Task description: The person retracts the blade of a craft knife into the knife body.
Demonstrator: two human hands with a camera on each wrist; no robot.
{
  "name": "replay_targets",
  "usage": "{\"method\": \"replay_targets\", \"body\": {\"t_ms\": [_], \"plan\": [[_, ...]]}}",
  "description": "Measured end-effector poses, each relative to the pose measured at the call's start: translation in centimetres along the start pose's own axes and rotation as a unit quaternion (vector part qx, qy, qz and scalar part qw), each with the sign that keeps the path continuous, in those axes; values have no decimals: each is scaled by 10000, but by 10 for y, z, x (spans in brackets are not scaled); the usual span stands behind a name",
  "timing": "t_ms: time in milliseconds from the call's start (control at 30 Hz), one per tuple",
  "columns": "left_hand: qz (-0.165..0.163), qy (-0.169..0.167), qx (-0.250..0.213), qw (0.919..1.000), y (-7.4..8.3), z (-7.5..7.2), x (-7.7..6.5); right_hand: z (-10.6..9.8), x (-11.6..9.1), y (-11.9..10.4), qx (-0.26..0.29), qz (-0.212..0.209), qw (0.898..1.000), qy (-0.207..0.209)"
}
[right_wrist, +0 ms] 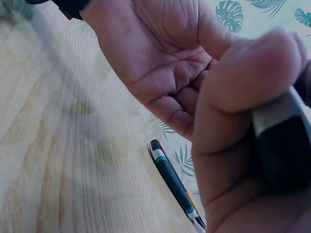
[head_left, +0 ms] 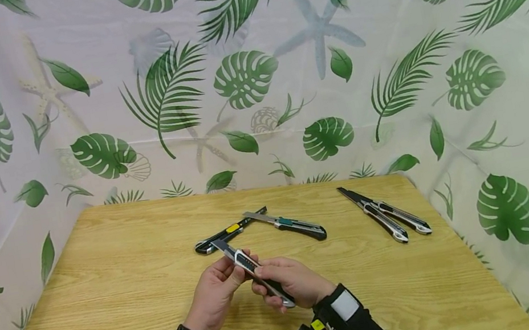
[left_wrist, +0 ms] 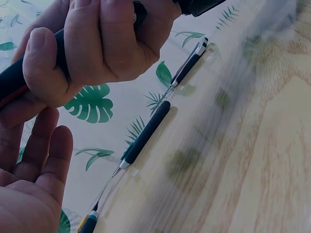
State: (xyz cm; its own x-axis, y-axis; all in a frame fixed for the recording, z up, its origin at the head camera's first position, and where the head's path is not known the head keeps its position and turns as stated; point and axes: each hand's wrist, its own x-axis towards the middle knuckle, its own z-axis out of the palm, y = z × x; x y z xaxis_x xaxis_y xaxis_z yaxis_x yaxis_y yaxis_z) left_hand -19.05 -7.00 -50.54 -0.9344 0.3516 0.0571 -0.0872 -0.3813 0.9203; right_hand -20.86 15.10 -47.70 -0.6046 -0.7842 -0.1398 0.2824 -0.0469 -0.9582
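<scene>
Both hands hold a utility knife (head_left: 246,262) above the near middle of the table. Its dark blade is out and points up and left, away from the person. My left hand (head_left: 214,294) pinches the front of the body with the thumb on top. Further back, my right hand (head_left: 293,280) grips the handle, its thumb lying along the upper side near the slider. In the right wrist view, the curled fingers of the right hand (right_wrist: 228,126) wrap the dark handle end (right_wrist: 284,145), and the palm side of the left hand (right_wrist: 155,63) faces the camera.
Just beyond the hands lie a knife with a yellow slider (head_left: 233,229) and a knife with a teal slider (head_left: 300,226), blades crossing. Two silver-and-black knives (head_left: 389,223) lie side by side at the right on the wooden table (head_left: 110,305). A leaf-print cloth (head_left: 262,148) hangs behind.
</scene>
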Motion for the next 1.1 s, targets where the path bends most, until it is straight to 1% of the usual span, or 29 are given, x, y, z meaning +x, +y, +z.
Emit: {"method": "replay_targets", "body": {"t_ms": [133,433,600,733,833,967,1100], "plan": [[-27,84,-23,10000,0,0,0,0,0,0,25,-24,10000,-60],[52,-29,-200,9998,-1,-1,0,1,-1,0,404,-42,9985,-379],[84,-109,-203,9997,-1,-3,1,2,1,0,551,-242,9961,-651],[24,-51,-256,9997,-1,-3,2,3,3,1,638,-336,9941,-809],[-44,47,-297,9995,-2,-4,2,4,3,2,716,-320,9935,-820],[-111,114,-317,9994,-2,-3,2,5,3,4,732,-256,9945,-710],[-139,61,-326,9994,-2,-4,2,6,2,4,729,-130,9958,-539]]}}
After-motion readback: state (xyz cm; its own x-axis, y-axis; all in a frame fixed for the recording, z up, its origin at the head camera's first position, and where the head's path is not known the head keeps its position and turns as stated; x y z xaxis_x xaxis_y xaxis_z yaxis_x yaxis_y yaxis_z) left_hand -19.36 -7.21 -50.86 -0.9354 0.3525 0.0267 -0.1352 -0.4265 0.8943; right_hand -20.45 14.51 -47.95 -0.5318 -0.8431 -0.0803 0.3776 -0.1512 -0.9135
